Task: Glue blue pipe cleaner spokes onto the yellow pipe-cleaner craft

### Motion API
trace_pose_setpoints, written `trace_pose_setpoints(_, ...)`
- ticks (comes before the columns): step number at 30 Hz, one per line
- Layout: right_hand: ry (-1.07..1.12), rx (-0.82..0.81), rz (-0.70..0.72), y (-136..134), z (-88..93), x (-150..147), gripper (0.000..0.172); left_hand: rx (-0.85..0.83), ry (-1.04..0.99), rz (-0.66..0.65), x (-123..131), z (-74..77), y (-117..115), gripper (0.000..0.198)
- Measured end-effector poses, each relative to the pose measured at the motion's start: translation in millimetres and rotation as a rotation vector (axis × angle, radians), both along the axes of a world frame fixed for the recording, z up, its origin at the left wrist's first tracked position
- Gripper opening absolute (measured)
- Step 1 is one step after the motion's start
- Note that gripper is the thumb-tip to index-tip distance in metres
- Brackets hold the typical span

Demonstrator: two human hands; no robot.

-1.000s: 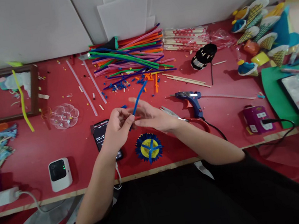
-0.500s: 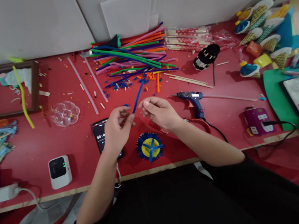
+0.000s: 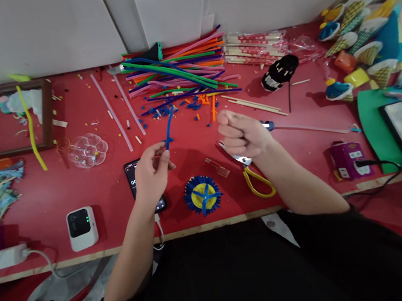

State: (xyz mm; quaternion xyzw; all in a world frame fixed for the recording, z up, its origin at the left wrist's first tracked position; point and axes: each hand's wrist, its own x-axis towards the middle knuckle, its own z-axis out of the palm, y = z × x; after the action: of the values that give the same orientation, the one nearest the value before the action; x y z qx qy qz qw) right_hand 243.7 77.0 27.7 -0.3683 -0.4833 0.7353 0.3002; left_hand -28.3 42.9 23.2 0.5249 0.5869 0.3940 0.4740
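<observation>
My left hand (image 3: 153, 171) pinches a short blue pipe cleaner (image 3: 169, 127) between thumb and fingers, its length pointing up and away. Below it lies a phone (image 3: 159, 204), partly covered by that hand. My right hand (image 3: 242, 134) is closed with curled fingers, over the glue gun (image 3: 268, 125), which is mostly hidden; whatever may be in the fingers does not show. Scissors (image 3: 258, 186) with a yellow handle loop lie under the right wrist. Between my forearms rests a blue fringed disc with a yellow centre (image 3: 203, 195) and blue strips crossing it.
A pile of coloured pipe cleaners (image 3: 176, 70) lies at the back, with blue and orange scraps before it. Wooden sticks (image 3: 255, 105), a black figure (image 3: 280, 73) and a purple power socket (image 3: 351, 160) are on the right. A frame (image 3: 50, 113) and clear flower-shaped tray (image 3: 88, 150) stand left.
My right hand has moved right, away from the left hand, and its fingers have curled tighter. The left hand has shifted slightly left with the blue pipe cleaner.
</observation>
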Motion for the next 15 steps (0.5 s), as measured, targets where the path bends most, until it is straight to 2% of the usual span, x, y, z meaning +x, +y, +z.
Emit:
trace_pose_setpoints(2,-0.036,0.007,0.315,-1,15.9,10,0.048,-0.019,-0.010,-0.038,-1,3.4,-4,0.022)
trace_pose_setpoints(4,-0.154,0.085,0.664,-5,32.9,12,0.035,-0.046,-0.027,-0.074,-1,6.9,-8,0.021)
trace_pose_setpoints(6,-0.378,0.198,0.890,-12,46.9,9,0.021,-0.063,-0.049,-0.082,1,9.3,-12,0.018)
trace_pose_setpoints(7,-0.509,0.251,0.926,-17,51.9,5,0.016,-0.064,-0.060,-0.076,1,9.9,-13,0.018)
trace_pose_setpoints(10,-0.835,0.380,0.833,-33,57.5,-6,0.012,-0.061,-0.072,-0.065,3,9.4,-14,0.017)
trace_pose_setpoints(12,-0.967,0.477,0.757,-44,55.5,-11,0.027,-0.061,-0.065,-0.069,3,8.3,-13,0.017)
trace_pose_setpoints(15,-1.054,0.615,0.684,-56,48.1,-13,0.054,-0.062,-0.058,-0.082,2,7.9,-13,0.016)
